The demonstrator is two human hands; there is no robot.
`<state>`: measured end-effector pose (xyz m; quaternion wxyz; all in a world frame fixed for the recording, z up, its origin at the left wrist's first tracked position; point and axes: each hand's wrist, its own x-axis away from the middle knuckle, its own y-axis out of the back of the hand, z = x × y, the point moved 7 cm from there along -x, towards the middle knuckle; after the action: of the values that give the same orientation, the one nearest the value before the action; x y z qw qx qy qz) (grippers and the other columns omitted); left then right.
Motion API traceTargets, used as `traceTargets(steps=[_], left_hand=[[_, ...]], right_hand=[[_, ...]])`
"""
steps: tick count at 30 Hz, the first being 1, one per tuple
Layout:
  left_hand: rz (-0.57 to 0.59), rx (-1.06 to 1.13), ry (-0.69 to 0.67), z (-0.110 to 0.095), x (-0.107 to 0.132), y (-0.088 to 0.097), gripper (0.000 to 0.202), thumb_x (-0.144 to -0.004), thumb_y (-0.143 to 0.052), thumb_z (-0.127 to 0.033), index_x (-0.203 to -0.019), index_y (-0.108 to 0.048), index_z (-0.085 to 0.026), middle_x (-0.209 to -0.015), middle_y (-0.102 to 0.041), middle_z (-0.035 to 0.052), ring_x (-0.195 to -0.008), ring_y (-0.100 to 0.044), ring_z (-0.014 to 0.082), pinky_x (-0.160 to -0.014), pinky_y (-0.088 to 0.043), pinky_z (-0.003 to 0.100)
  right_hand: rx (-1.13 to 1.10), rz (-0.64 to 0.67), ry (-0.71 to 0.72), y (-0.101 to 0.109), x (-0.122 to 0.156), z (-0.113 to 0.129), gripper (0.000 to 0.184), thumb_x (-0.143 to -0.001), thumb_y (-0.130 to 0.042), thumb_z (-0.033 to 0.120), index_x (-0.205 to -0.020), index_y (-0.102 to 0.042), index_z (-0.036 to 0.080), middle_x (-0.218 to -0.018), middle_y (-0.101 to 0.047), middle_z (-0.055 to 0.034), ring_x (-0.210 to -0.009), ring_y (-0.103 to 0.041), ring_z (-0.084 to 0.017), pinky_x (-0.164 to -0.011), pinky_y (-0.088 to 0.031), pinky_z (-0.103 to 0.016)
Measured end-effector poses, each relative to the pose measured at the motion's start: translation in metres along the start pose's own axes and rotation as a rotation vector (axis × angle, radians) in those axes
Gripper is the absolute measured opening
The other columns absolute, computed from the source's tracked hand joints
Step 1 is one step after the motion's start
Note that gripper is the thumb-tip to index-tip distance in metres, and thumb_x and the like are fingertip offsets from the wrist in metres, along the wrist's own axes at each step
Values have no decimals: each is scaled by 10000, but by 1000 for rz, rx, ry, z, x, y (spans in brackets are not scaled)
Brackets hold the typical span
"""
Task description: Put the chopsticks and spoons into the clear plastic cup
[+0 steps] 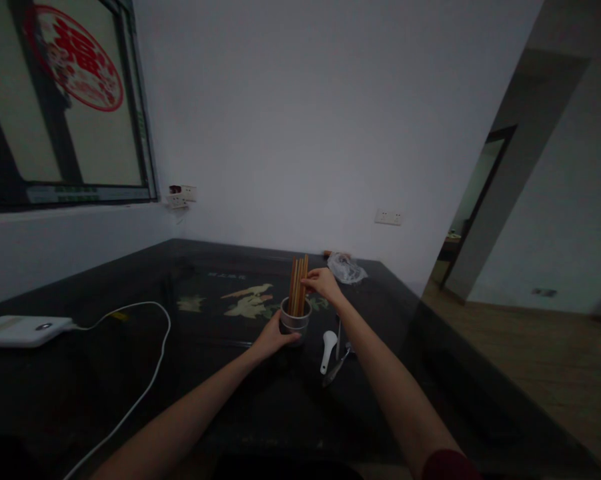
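Observation:
A grey cylindrical holder (295, 323) stands upright on the dark table, with my left hand (274, 335) wrapped round its left side and front. Several wooden chopsticks (297, 285) rise out of it in a bunch. My right hand (322, 283) pinches at the right side of the bunch, thumb and fingertips closed on a chopstick. How far down that chopstick reaches inside the holder is hidden. Right of the holder, under my right forearm, lie a white spoon (328, 351) and metal cutlery (337, 371), partly covered by the arm.
A crumpled clear plastic bag (347, 268) lies at the table's back edge. On the left, a white power bank (24, 331) trails a white cable (166, 333) toward the front. The dark table (220, 413) meets a white wall with sockets (388, 217).

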<state>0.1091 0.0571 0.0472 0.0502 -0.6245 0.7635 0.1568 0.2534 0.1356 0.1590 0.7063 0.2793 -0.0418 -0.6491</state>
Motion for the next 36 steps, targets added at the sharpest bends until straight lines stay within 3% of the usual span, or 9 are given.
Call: traceTargets(steps=[6,15,22,36], left_hand=[[-1,8,8,2,-1,0,696,-569,-792,-252,-1180,-479,-138,-1210,-590,136,-1127,-550,269,-999,-396,405],[2,-7,-18,0,-1,0,660,-574,-785,-231,-1154,-486,-134,-1188,-597,138,-1109,-556,269,-989,-393,416],[8,21,-2,1,0,0,652,-572,-782,-235,-1142,-482,-133,-1178,-603,142,-1107,-560,269,-983,-403,422],[9,-19,-13,8,-5,1,704,-564,-792,-283,-1175,-474,-135,-1185,-600,134,-1108,-558,274,-985,-401,421]], right_hand=[[79,2,-56,0,1,0,137,-694,-717,250,-684,-667,123,-590,-682,-21,-507,-635,-113,-491,-487,-166],[55,14,-82,0,4,-2,136,-693,-723,233,-654,-648,126,-583,-683,-23,-479,-620,-109,-458,-472,-161],[130,-49,-104,3,6,5,150,-659,-764,249,-638,-669,135,-552,-681,-24,-507,-651,-135,-499,-497,-178],[159,1,-97,0,4,7,157,-679,-752,262,-629,-677,134,-528,-669,-21,-524,-649,-127,-537,-502,-177]])
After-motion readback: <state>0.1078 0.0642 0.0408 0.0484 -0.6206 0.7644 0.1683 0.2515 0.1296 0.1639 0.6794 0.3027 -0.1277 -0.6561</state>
